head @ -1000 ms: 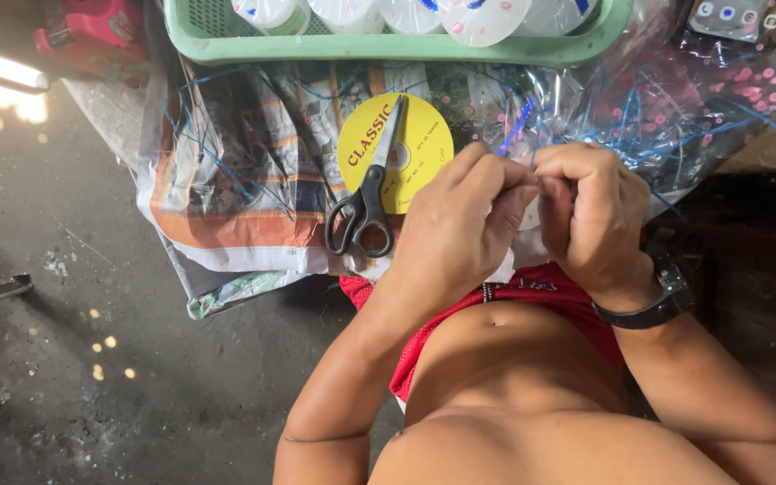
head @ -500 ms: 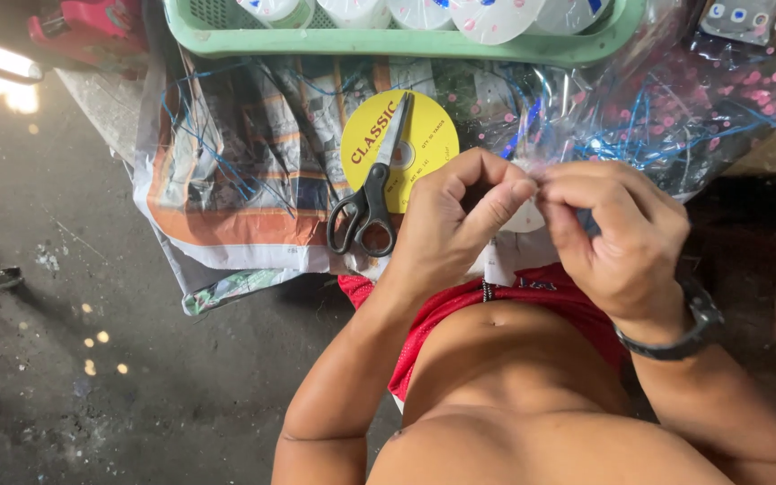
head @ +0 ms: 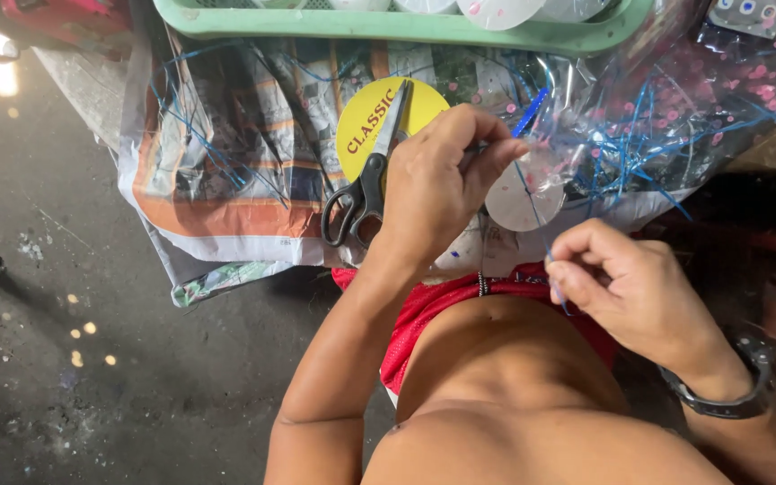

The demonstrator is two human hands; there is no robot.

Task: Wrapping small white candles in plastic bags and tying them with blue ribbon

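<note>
blue string [head: 532, 193] runs taut between your left hand [head: 437, 184], fingers pinched on its upper end by the white disc [head: 523, 198], and your right hand [head: 626, 287] pinching below; tying looks unfinished, scissors [head: 365, 184] idle.

The left hand [head: 437, 184] pinches the top edge of a small white disc [head: 515, 199]; a thin blue thread [head: 536, 229] runs down from that pinch to the right hand [head: 626, 287], closed on its lower end; black-handled scissors [head: 365, 184] lie just left of the grip on a yellow round label [head: 424, 103]; a green tray [head: 424, 25] sits above.
</note>
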